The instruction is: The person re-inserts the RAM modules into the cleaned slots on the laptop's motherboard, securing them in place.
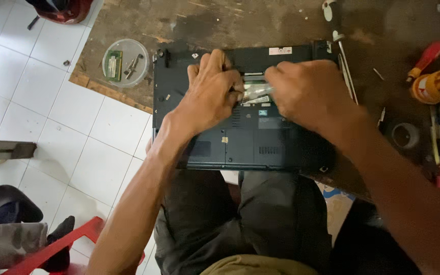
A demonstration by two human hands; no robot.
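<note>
A dark laptop (199, 147) lies upside down, partly on the worn wooden bench (260, 23) and partly over my lap. My left hand (211, 91) presses on its underside near the upper middle, fingers curled at an open bay. My right hand (311, 94) is beside it, fingers closed around a blurred silvery part (254, 92) in that bay. Exactly what the part is cannot be told. Both hands nearly touch each other over the bay.
A clear round lid (125, 62) holding a green memory module and screws sits at the bench's left corner. Screwdrivers (346, 66) and red and yellow tools (429, 76), plus a tape roll (406, 135), lie to the right. Another person's leg and a red chair (52, 244) are at lower left.
</note>
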